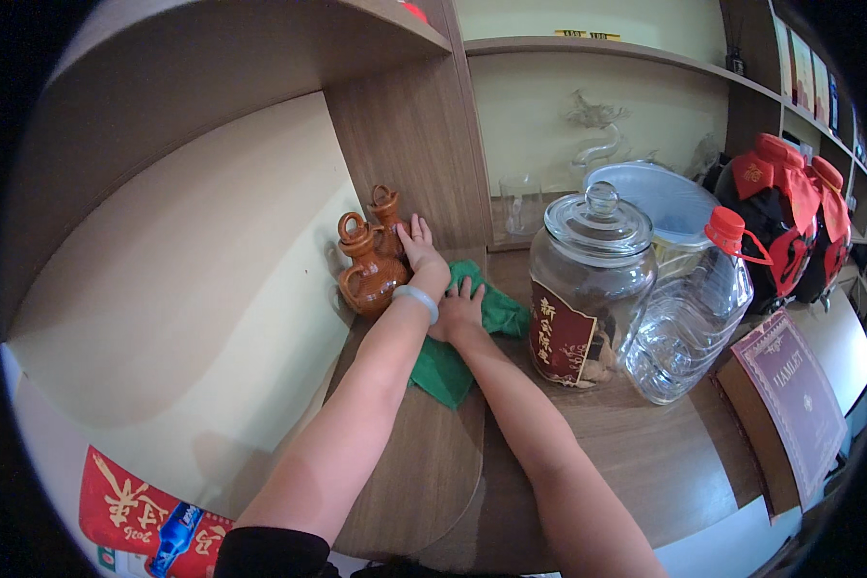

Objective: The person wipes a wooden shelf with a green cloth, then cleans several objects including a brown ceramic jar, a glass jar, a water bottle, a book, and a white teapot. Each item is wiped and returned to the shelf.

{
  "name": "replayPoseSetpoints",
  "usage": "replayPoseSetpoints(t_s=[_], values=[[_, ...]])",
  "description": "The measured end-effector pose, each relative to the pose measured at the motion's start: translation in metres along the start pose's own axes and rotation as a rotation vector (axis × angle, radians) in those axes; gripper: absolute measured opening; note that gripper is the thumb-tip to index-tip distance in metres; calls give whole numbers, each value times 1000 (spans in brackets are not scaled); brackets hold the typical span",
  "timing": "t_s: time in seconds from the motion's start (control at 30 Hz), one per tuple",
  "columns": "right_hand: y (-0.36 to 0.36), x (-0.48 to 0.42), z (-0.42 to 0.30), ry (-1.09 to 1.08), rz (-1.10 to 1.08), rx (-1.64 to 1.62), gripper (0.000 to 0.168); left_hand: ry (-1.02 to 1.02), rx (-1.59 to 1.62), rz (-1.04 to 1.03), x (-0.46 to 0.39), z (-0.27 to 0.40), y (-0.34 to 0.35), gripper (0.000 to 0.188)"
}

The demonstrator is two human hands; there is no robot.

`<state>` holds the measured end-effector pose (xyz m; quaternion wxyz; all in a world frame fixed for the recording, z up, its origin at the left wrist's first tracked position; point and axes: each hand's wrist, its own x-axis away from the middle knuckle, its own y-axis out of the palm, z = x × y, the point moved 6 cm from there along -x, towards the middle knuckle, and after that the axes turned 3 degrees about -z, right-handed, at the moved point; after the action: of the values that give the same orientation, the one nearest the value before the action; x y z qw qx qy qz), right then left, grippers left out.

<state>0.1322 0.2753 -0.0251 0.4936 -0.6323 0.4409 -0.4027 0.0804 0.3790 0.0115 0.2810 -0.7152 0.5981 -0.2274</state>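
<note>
Two glazed brown ceramic jugs with ring-topped stoppers stand in the corner of the wooden shelf. The front jug [374,278] has a side handle, and the rear jug [384,209] is partly hidden behind it. My left hand [420,249], a pale bangle [417,300] on its wrist, lies against the rear jug's right side with fingers spread beside the upright panel. Just below and to the right, my right hand [460,312] presses flat on a crumpled green cloth [444,372], its visible fingers apart. My left forearm hides part of the cloth.
Right of the cloth stand a lidded glass jar [592,274], a clear plastic jug [686,339] with a red cap and a translucent bucket [654,191]. Further right are dark jars [773,209] with red cloth covers and a thick book [787,404]. An upright panel [419,137] borders the corner.
</note>
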Motion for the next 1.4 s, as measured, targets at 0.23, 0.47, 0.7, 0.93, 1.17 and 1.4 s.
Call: replayPoseSetpoints(t_s=[0.23, 0.47, 0.7, 0.93, 1.17, 1.4], values=[[7, -26, 3, 10, 6, -5, 78, -14, -5, -7, -9, -5, 12, 65], [-5, -40, 18, 18, 13, 5, 75, 150, -129, 133, 78, -23, -21, 54], [-7, -31, 10, 36, 72, -62, 76, 162, -22, 251, 116, -39, 14, 45], [-5, -8, 11, 60, 50, -13, 69, 144, -37, 286, 108, -37, 15, 43], [-4, 29, -1, 39, 22, 2, 69, 162, 228, 691, 159, -67, 7, 45], [-1, 68, -14, 16, 18, 4, 70, 102, 636, 646, 253, -108, 21, 44]])
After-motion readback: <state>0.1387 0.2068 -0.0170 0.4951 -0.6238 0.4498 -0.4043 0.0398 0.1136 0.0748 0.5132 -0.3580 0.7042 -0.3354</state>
